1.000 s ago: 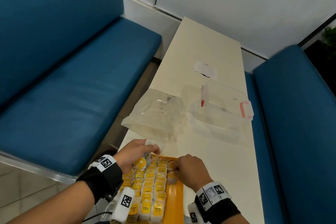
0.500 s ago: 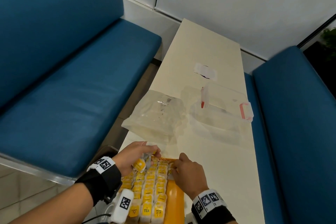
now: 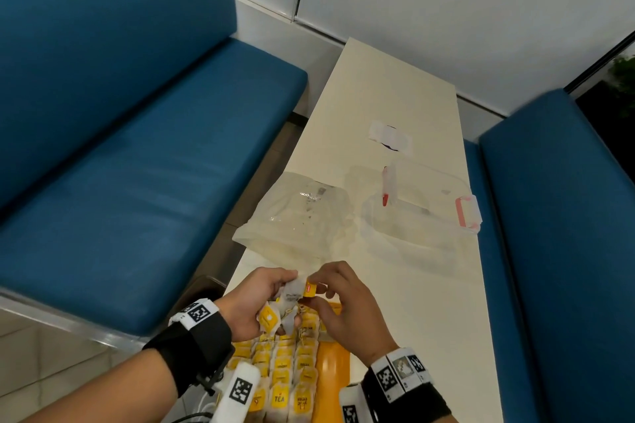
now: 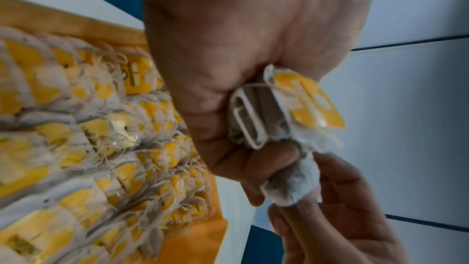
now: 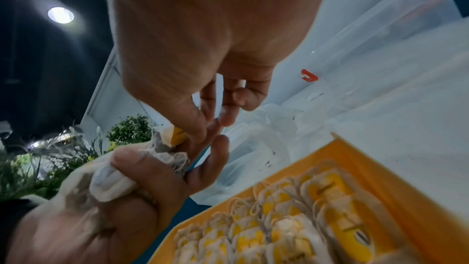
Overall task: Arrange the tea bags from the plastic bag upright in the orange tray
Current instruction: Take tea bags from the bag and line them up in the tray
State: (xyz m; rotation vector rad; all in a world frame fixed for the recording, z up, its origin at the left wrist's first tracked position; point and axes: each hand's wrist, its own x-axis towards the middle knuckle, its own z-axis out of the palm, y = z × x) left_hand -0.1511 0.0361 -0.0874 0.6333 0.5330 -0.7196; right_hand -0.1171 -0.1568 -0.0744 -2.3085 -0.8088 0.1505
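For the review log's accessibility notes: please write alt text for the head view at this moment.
Both hands work above the far end of an orange tray packed with upright tea bags: the left hand grips a small bunch of tea bags, and the right hand pinches one's yellow tag. A crumpled plastic bag lies beyond on the white table.

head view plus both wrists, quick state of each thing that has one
left hand: grips a bunch of tea bags
right hand: pinches a yellow tag on that bunch
held tea bags: lifted above the tray
orange tray: rows of tea bags upright, strip at its right side bare
plastic bag: flat, looks empty
clear container: open, empty
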